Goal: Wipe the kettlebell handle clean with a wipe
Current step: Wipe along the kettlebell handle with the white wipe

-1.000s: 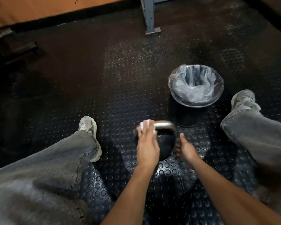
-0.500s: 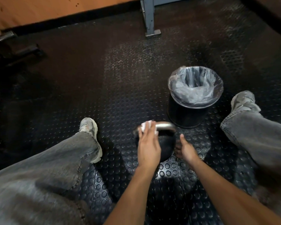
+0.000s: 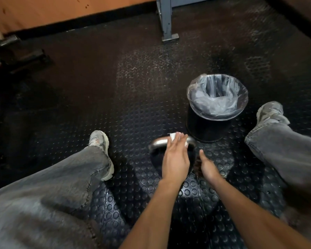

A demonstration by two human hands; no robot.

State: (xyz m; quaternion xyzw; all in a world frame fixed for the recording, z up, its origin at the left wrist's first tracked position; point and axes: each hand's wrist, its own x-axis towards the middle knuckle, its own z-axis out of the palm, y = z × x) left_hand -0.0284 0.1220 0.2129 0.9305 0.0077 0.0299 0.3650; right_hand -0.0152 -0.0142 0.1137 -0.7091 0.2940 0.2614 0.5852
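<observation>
A black kettlebell stands on the studded rubber floor between my legs. Its silver handle curves over the top. My left hand lies over the right part of the handle, fingers wrapped around a white wipe pressed on the metal. My right hand rests against the kettlebell's right side, fingers against the dark body. Most of the kettlebell's body is hidden behind my left hand.
A black bin lined with a clear plastic bag stands just beyond and right of the kettlebell. My jeans-clad legs and grey shoes flank the kettlebell. A grey metal post foot stands far back, gym gear at far left.
My left hand has slid the wipe rightwards along the handle, uncovering its left part. My right hand has stayed at the kettlebell's side.
</observation>
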